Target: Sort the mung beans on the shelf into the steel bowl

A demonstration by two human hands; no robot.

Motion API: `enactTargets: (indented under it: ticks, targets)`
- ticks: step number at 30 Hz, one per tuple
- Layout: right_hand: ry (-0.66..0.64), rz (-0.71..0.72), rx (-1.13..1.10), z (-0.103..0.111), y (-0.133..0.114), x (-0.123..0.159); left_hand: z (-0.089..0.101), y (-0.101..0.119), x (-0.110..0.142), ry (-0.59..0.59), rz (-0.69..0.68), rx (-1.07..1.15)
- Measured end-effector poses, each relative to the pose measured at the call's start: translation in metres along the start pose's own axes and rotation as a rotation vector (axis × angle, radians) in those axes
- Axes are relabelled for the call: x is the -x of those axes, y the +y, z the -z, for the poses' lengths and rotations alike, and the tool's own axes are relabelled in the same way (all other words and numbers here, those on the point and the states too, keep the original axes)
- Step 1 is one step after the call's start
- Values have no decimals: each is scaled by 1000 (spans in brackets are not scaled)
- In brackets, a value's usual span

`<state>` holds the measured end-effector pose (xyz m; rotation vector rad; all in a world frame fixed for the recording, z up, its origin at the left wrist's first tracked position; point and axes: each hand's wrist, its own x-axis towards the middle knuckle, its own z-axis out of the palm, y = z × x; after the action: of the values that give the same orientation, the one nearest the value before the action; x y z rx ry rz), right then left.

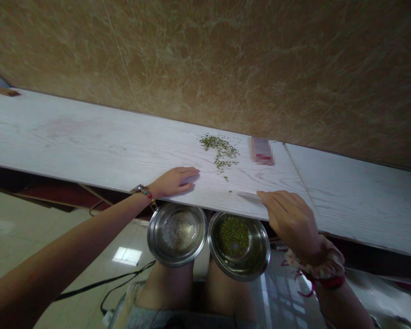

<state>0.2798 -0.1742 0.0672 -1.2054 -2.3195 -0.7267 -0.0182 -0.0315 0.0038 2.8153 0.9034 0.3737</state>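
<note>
My left hand [174, 182] lies flat on the white wood-grain tabletop [89, 141] near its front edge, fingers stretched out. My right hand [291, 217] is over the tabletop's front part, its fingers pressed together; what they hold, if anything, I cannot make out, though a greyish patch or shadow shows at the fingertips. Between and beyond my hands lie loose mung beans [222, 151], thinning to a few toward me. Below the edge, a steel bowl [265, 253] holds more mung beans [233, 234]. Beside it, another steel bowl [152, 237] has something whitish in it.
Both bowls rest on my knees, close under the tabletop edge. A small blurred-out packet or card [262, 151] lies right of the loose beans. Behind the tabletop rises a brown marbled wall [205, 64]. A black cable [106, 278] runs over the tiled floor at left.
</note>
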Motion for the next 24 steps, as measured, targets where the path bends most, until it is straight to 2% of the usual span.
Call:
enactTargets:
  ticks: [8, 17, 24]
  targets:
    - [11, -19, -56, -3, -7, -2, 1, 1, 0, -9, 9, 8]
    - [34, -44, 48, -13, 10, 3, -1, 2, 2, -15, 16, 2]
    - [67, -29, 7, -16, 3, -1, -2, 4, 0, -22, 19, 2]
